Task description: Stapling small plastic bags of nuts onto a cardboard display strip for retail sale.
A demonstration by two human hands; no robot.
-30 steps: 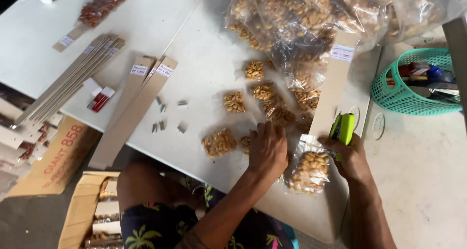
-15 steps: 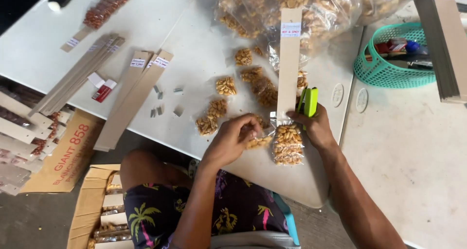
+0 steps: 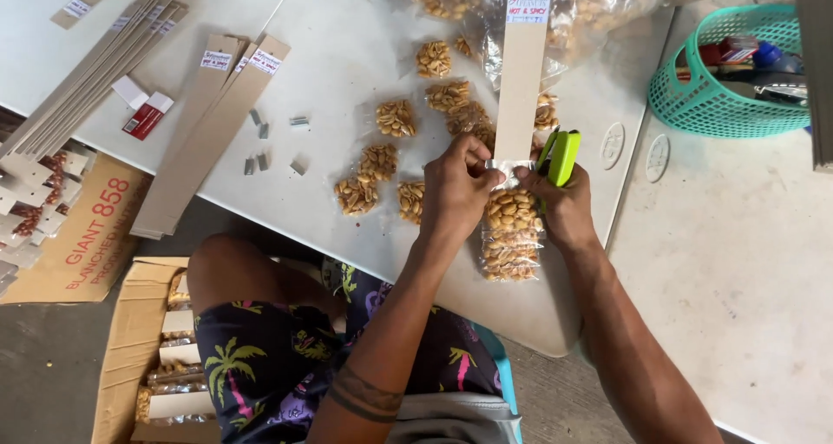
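With the left hand (image 3: pixel 458 192) now brought across from the loose packets, a clear packet of peanuts (image 3: pixel 510 234) is pinched against the foot of the cardboard strip (image 3: pixel 522 80) on the bench (image 3: pixel 347 62), the green stapler (image 3: pixel 560 156) gripped in the right hand (image 3: pixel 564 205) and poised alongside for fastening.

A small snack-packing workshop: peanut packets (image 3: pixel 397 117) strewn over a white table (image 3: pixel 347 45), cardboard strips (image 3: pixel 213 127) stacked along its left edge.

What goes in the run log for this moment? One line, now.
left hand: pinching peanut packet top against cardboard strip | right hand: gripping green stapler beside strip | loose packets: on white table
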